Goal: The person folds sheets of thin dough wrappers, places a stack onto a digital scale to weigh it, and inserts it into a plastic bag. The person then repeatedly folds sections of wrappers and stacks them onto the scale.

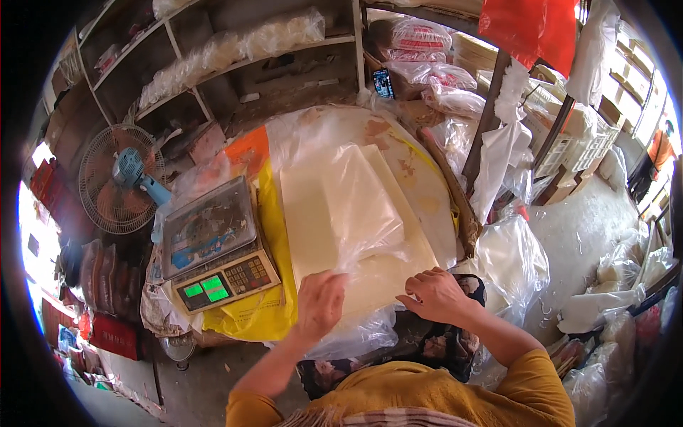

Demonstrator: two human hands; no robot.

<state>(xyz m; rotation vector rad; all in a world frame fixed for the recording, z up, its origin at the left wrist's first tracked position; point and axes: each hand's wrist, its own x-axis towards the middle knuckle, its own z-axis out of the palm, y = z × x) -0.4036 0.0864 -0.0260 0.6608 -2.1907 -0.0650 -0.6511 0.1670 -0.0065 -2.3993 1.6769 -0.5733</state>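
Note:
A clear plastic bag (363,208) with pale, flat contents lies on a stack of cream-coloured flat sheets or bags (307,213). Its loose end narrows toward me, and my left hand (323,299) has its fingers closed on that crumpled film. At the stack's near right corner, my right hand (438,294) is bent, with a gap between thumb and fingers and nothing visible in it. More thin clear film (363,336) hangs over the table's near edge, below my hands.
Left of the stack, a digital weighing scale (219,245) with lit green displays stands on yellow plastic sheeting (245,315). A fan (125,176) is beyond it. A phone (382,84) leans at the back. Filled bags (507,261) crowd the right side; a person (659,155) is far right.

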